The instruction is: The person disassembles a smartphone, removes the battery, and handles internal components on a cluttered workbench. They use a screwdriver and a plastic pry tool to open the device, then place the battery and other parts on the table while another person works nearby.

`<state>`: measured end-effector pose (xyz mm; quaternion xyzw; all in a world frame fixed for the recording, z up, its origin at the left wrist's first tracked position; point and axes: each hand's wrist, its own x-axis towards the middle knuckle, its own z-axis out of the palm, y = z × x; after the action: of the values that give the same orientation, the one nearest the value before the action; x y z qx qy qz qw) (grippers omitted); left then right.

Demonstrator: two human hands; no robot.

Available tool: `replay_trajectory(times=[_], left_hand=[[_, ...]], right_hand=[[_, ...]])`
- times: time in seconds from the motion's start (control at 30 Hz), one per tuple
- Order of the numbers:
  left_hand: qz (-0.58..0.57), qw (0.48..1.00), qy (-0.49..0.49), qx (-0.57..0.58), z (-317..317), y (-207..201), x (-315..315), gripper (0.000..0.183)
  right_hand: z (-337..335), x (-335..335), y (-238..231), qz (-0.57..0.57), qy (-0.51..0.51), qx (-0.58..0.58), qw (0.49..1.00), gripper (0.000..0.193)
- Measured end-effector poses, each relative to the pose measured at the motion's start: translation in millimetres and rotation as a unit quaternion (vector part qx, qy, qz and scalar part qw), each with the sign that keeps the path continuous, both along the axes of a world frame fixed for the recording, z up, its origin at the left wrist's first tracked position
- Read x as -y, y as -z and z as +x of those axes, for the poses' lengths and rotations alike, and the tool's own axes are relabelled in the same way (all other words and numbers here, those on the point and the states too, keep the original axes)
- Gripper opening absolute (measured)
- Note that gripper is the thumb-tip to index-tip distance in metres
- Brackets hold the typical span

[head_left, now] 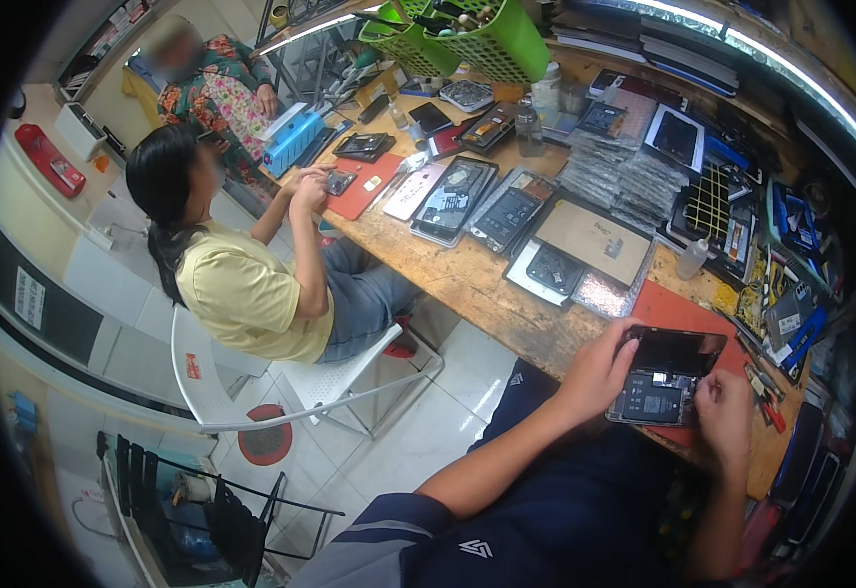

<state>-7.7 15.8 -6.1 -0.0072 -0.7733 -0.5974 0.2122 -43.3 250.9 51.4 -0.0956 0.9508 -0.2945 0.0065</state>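
Note:
An opened phone (pixel 651 403) lies tilted above the front right of the bench, its dark battery and inner parts bare. Its black screen (pixel 678 349) is lifted up along the far side. My left hand (pixel 596 370) is closed on the phone's left side, the thumb by the screen's upper left corner. At the phone's right edge, by the inner parts, my right hand (pixel 726 416) has its fingers pinched together. Whatever those fingertips may hold is too small to tell. Under the phone is an orange-red mat (pixel 678 306).
Pliers (pixel 769 404) and other hand tools lie right of the mat. Beyond it are a clear squeeze bottle (pixel 691 258), a brown board (pixel 594 241) and several opened devices. Green baskets (pixel 496 44) hang overhead. A co-worker (pixel 242 284) sits at left; another person (pixel 217 93) is behind.

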Motion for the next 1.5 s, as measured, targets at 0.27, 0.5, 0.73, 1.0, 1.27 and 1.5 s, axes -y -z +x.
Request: replay_trajectory(times=[0.27, 0.5, 0.73, 1.0, 1.27, 1.5], left_hand=[[0.383, 0.923, -0.004, 0.039, 1.1, -16.2, 11.5, 0.040], [0.339, 0.894, 0.242, 0.167, 26.1, -46.5, -39.9, 0.045], [0.015, 0.948, 0.286, 0.139, 18.5, -52.4, -33.9, 0.056], [-0.370, 0.901, 0.222, 0.028, -19.6, -59.8, -22.9, 0.077], [-0.386, 0.913, 0.128, -0.032, -90.3, -41.0, -25.0, 0.057], [-0.331, 0.933, 0.114, -0.087, -38.7, -29.7, -30.4, 0.023]], right_hand=[[9.7, -44.4, -17.9, -0.218, 0.013, -0.004, 0.976, 0.022], [33.0, -8.9, -2.8, -0.465, -0.047, 0.116, 0.876, 0.024], [36.8, -44.0, 15.1, -0.487, 0.012, 0.098, 0.868, 0.019], [46.6, -105.4, 4.6, -0.469, 0.115, 0.057, 0.874, 0.015], [63.6, -70.5, 13.0, -0.318, 0.041, 0.163, 0.933, 0.022], [60.0, -47.8, -8.6, -0.154, 0.065, 0.036, 0.985, 0.020]])
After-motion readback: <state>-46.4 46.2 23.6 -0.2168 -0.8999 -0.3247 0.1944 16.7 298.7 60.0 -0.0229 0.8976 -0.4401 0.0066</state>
